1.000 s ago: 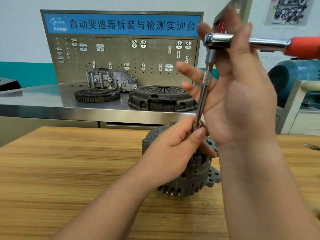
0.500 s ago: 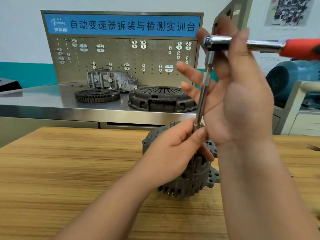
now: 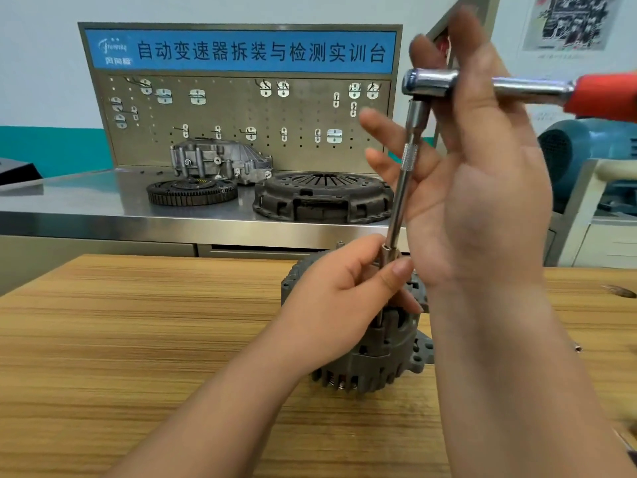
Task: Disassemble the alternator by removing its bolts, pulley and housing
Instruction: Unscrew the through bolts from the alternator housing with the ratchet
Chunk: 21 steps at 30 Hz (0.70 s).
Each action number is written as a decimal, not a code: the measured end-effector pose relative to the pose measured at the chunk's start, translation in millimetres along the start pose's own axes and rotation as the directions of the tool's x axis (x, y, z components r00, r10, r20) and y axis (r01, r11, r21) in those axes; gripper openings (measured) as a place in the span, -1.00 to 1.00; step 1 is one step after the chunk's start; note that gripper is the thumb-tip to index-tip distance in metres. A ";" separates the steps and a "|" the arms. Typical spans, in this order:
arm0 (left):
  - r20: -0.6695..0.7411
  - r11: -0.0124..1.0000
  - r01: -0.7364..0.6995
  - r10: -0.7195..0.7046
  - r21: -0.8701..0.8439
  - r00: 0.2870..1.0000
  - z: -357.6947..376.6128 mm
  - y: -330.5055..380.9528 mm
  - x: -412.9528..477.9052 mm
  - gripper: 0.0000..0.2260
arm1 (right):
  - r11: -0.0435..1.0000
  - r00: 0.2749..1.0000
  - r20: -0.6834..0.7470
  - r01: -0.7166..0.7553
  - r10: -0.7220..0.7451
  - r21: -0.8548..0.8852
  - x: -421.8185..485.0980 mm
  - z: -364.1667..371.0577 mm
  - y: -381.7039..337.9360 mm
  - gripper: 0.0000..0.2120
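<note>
So that the wrench (image 3: 431, 83) stands upright on the alternator (image 3: 379, 367), the left hand (image 3: 337, 305) pinches its socket end while the right hand (image 3: 482, 208) grips its head between thumb and fingers.

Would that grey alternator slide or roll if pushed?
Probably heavy: the alternator looks like thick cast metal. It stands on end on the wooden table, so likely slides, not rolls. Its ribbed sides should grip well.

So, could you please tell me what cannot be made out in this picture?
Head view:
- The bolt under the socket: hidden by the left hand pinching the socket.
- The end of the ratchet handle: cut off by the right edge.
- Top of the alternator: covered by both hands.
- Fingertips of the right hand: blurred.
</note>
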<state>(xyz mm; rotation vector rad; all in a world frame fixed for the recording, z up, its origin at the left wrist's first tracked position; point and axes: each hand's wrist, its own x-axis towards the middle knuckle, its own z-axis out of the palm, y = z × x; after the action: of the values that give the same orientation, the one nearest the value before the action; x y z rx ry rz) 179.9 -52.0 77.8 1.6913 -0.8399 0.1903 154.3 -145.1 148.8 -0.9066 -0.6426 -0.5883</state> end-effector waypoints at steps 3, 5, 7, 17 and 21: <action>0.040 1.000 -0.003 0.003 -0.025 0.999 0.5 1.5 -1.5 -0.77 | 0.990 0.990 -0.031 -0.134 0.135 0.046 3.3 -3.1 -0.6 -0.63; 0.039 1.000 -0.007 0.008 -0.026 0.999 0.3 1.1 -0.5 -0.77 | 0.986 0.987 -0.034 -0.157 0.158 0.053 3.3 -3.5 0.3 -0.63; 0.009 0.999 0.003 -0.002 -0.044 1.000 0.6 -0.1 1.0 -0.77 | 0.996 0.996 -0.024 -0.085 0.086 0.026 1.9 -2.8 0.5 -0.71; 0.021 0.999 -0.006 0.006 -0.041 1.000 2.1 1.6 -2.1 -0.79 | 0.993 0.993 -0.032 -0.108 0.109 0.039 2.6 -3.3 -0.7 -0.68; 0.024 1.000 0.009 -0.009 0.004 1.000 1.1 2.1 -0.9 -0.80 | 0.994 0.993 -0.032 -0.110 0.110 0.023 3.2 -6.9 -2.9 -0.72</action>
<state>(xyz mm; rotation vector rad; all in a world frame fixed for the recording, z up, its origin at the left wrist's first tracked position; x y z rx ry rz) 177.6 -52.8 78.6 1.7041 -0.8499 0.1662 156.3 -153.0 149.5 -0.9050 -0.5640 -0.4963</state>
